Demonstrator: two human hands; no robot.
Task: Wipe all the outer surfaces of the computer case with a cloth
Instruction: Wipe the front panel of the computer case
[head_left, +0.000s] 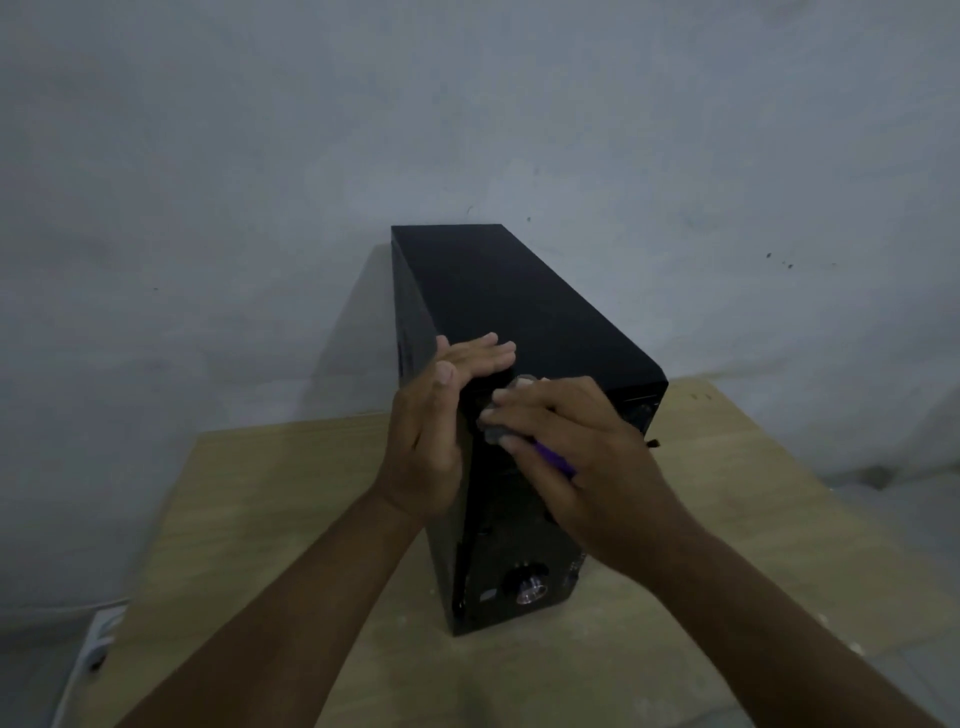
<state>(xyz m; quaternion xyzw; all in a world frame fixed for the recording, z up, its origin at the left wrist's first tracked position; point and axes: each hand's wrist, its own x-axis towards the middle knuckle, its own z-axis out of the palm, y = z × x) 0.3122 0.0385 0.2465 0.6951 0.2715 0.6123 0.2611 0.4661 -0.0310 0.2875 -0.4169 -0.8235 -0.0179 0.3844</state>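
Computer case (519, 312), black and box-shaped, stands upright on the pale wooden table (260, 493). Its narrow front panel faces us and its rear end points toward the grey wall (260, 156). The long axis of its top runs straight away from us, angling slightly to our left as it recedes. Low on the front panel we see a round silver-ringed button (530, 590).

Our left hand (441, 415) sits at the near left corner of the case. Its fingers are straight and close together, laid flat on the top, and the thumb lies along the upper left edge. Our right hand (582, 457) is just beside it, against the upper part of the front panel, with its fingers curled over a bunched cloth (498, 431). The cloth shows grey at the fingertips and purple under the palm. It lies between that hand and the panel, just below the top front edge. The two hands are near each other but do not touch.

Bare table lies on both sides of the case, with a wider stretch on our left and in front of it. The table's right corner sits just beyond the case's right side. The rear of the case stands close to the wall. Something white (98, 639) shows below the table's left edge; we cannot tell what it is.
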